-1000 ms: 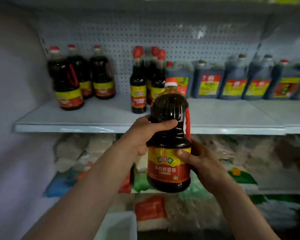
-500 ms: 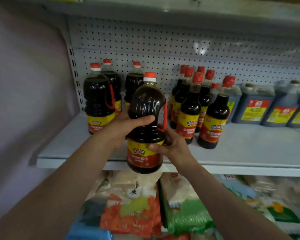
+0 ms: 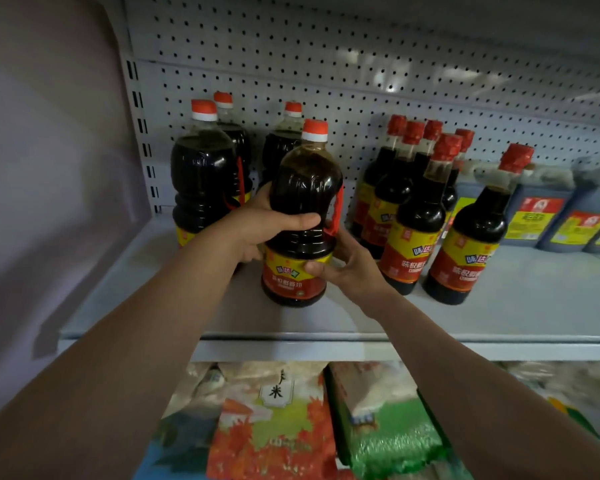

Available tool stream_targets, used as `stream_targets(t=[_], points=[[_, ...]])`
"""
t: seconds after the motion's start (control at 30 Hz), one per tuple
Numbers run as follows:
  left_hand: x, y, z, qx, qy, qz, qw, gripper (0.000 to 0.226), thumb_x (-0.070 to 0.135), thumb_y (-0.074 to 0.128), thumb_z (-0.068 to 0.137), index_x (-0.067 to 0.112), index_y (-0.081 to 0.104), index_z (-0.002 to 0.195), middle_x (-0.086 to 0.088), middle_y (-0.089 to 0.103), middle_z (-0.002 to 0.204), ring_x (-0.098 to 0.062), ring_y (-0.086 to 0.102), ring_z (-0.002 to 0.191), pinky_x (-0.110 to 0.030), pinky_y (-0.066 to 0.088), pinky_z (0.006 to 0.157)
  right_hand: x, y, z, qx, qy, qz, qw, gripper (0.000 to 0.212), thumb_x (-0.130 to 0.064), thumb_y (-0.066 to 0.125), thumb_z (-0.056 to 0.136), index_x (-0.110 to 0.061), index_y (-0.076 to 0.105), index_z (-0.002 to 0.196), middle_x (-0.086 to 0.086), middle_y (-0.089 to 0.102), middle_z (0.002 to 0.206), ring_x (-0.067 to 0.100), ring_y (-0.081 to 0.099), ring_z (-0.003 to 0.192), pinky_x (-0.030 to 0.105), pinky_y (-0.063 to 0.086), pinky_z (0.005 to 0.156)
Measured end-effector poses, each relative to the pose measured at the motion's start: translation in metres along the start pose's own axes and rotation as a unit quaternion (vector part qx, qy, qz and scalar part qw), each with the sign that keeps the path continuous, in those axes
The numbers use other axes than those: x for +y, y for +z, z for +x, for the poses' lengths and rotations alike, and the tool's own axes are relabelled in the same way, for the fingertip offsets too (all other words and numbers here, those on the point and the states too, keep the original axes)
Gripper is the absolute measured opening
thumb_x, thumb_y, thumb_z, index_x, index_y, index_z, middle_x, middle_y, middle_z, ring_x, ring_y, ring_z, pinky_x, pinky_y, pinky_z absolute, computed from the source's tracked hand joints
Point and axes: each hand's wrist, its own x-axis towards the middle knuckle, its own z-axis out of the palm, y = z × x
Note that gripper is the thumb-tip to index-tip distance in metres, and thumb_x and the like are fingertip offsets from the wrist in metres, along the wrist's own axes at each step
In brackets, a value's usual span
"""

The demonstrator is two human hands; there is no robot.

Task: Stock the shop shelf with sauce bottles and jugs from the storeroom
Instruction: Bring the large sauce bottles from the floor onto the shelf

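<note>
A dark soy sauce jug (image 3: 303, 188) with an orange cap, a red side handle and a red-yellow label stands upright over the grey shelf (image 3: 499, 317); its base is at or just above the surface. My left hand (image 3: 257, 226) grips its waist from the left, thumb across the front. My right hand (image 3: 347, 268) holds its lower right side at the label. Three matching jugs (image 3: 205, 168) stand behind it to the left, against the pegboard.
Several slimmer sauce bottles (image 3: 416, 216) with red caps crowd the shelf just right of the jug. Blue-grey jugs (image 3: 541, 216) line the back right. A wall (image 3: 49, 168) closes the left end. Rice bags (image 3: 274, 427) fill the shelf below.
Both hands have carried the jug forward and down, from in front of the shelf edge to over the shelf surface beside the other jugs. The view has moved closer.
</note>
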Motion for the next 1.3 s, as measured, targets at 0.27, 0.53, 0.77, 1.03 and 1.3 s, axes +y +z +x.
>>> stream_targets(t=[0.27, 0.53, 0.77, 1.03, 1.3], points=[[0.0, -0.006, 0.027, 0.016, -0.029, -0.003, 0.999, 0.087, 0.029, 0.083, 0.077, 0.041, 0.032, 0.147, 0.002, 0.04, 0.152, -0.033, 0.035, 0.142, -0.061, 0.037, 0.101, 0.005, 0.003, 0.023, -0.004, 0.01, 0.012, 1.0, 0.093, -0.047, 0.092, 0.066, -0.037, 0.047, 0.146, -0.011, 0.061, 0.14, 0.01, 0.051, 0.135, 0.05, 0.047, 0.11], [-0.003, -0.008, 0.046, 0.007, -0.027, 0.002, 1.0, 0.093, 0.033, 0.084, 0.073, 0.043, 0.03, 0.148, 0.002, 0.036, 0.156, -0.033, 0.03, 0.145, -0.069, 0.032, 0.107, 0.013, 0.003, 0.032, 0.016, 0.008, 0.026, 1.0, 0.092, -0.046, 0.09, 0.069, -0.038, 0.044, 0.148, -0.012, 0.058, 0.142, 0.009, 0.049, 0.136, 0.047, 0.046, 0.111], [-0.005, 0.016, 0.071, 0.022, 0.01, 0.002, 1.0, 0.095, 0.041, 0.087, 0.069, 0.045, 0.032, 0.147, 0.005, 0.044, 0.15, -0.032, 0.038, 0.14, -0.067, 0.036, 0.104, 0.029, -0.004, 0.035, 0.086, 0.018, 0.076, 0.993, 0.079, -0.022, 0.081, 0.084, -0.023, 0.041, 0.153, -0.006, 0.057, 0.143, 0.003, 0.056, 0.123, 0.028, 0.051, 0.104], [-0.008, 0.039, 0.116, 0.049, 0.032, 0.029, 0.998, 0.092, 0.033, 0.084, 0.077, 0.038, 0.028, 0.15, 0.001, 0.044, 0.15, -0.032, 0.039, 0.139, -0.058, 0.037, 0.104, 0.059, 0.005, 0.038, 0.179, 0.054, 0.154, 0.97, 0.062, -0.045, 0.072, 0.09, -0.037, 0.049, 0.146, -0.006, 0.062, 0.14, 0.018, 0.058, 0.131, 0.044, 0.053, 0.103], [-0.011, 0.052, 0.158, 0.079, 0.055, 0.073, 0.993, 0.094, 0.037, 0.087, 0.071, 0.039, 0.032, 0.148, 0.002, 0.049, 0.146, -0.03, 0.045, 0.135, -0.058, 0.042, 0.105, 0.071, 0.006, 0.048, 0.236, 0.036, 0.033, 0.97, 0.057, -0.072, 0.046, 0.094, -0.045, 0.048, 0.144, -0.009, 0.057, 0.144, 0.013, 0.053, 0.133, 0.048, 0.045, 0.112]])
